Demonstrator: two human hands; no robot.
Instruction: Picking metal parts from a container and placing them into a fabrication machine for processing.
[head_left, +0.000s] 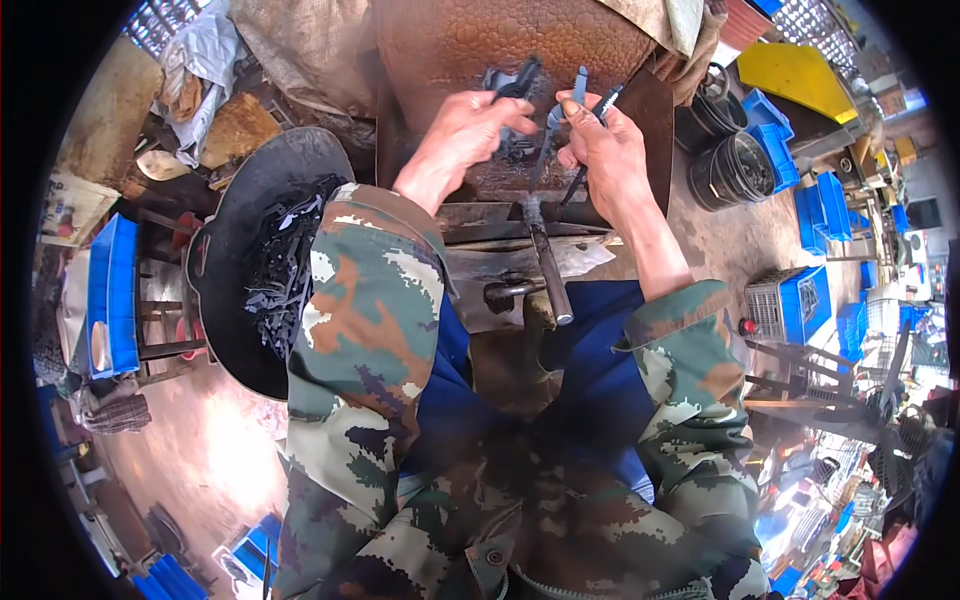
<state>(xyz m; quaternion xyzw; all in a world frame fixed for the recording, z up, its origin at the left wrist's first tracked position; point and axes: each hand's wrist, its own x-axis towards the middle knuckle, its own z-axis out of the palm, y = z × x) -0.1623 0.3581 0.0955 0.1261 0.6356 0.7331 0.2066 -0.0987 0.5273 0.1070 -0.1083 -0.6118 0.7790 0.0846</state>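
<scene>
My left hand (468,140) is closed, its fingertips around a dark, narrow piece (518,82) whose exact kind I cannot make out. Just to the right, my right hand (612,155) pinches a grey flat metal blade (580,84) between thumb and fingers. A second, darker strip (606,103) with a light edge also runs through that hand, and its thin dark end shows below the fingers. Both hands are over a wet, dirty work surface (510,185) in front of a large brown rounded form (500,40). A metal rod (547,262) with a rounded end points toward me below them.
By my left arm stands a big black pan (235,270) holding many dark metal pieces (285,270). Black buckets (735,170) and blue bins (825,205) are on the right. A blue crate (112,290) rests on a stand at far left. Grey cloth covers hang beside the brown form.
</scene>
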